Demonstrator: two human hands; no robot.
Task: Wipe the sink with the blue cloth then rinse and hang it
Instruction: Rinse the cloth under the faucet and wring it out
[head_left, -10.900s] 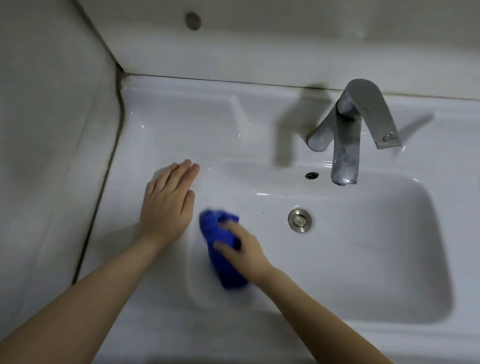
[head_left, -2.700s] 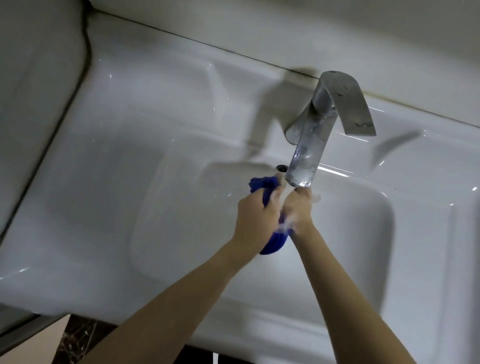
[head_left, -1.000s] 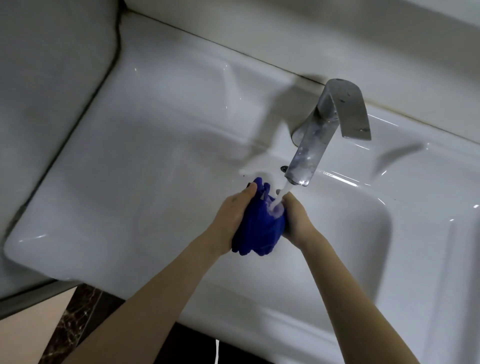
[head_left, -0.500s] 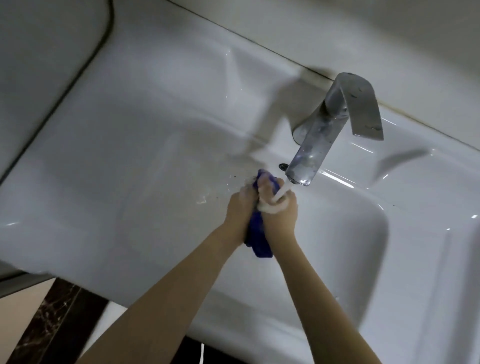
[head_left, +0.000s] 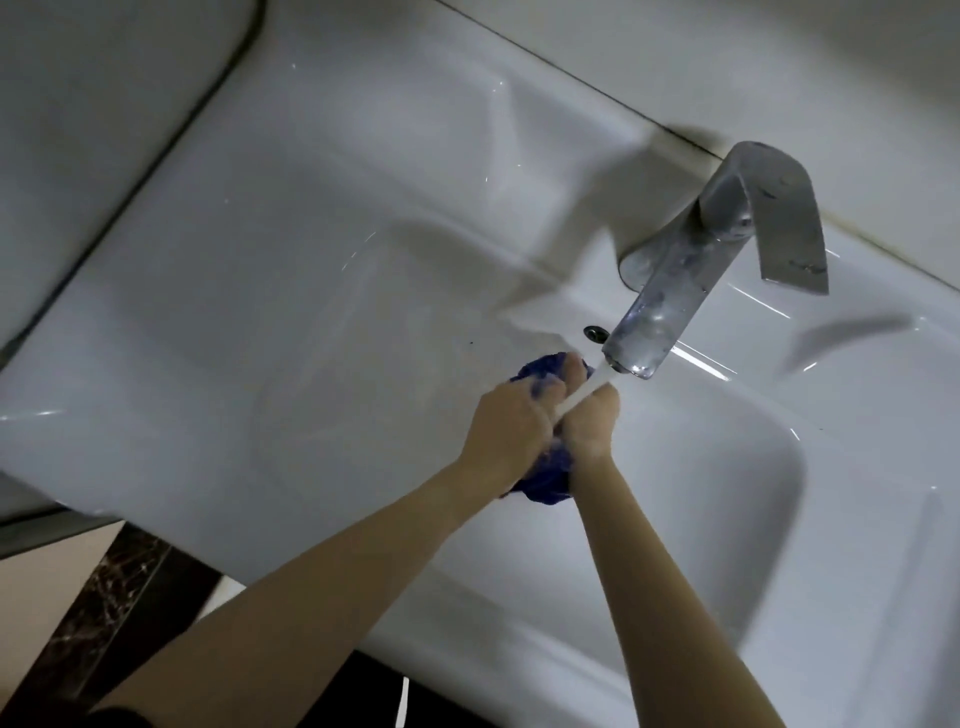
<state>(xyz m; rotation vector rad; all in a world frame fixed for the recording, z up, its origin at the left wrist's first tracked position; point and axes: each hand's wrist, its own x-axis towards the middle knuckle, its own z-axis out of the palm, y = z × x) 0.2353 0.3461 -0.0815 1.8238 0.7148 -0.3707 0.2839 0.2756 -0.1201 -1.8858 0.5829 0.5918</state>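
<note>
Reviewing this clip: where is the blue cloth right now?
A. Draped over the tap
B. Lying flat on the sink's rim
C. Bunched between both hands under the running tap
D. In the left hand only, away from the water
C: the blue cloth is squeezed between the left hand and right hand, with water streaming from the tap onto them.
</note>
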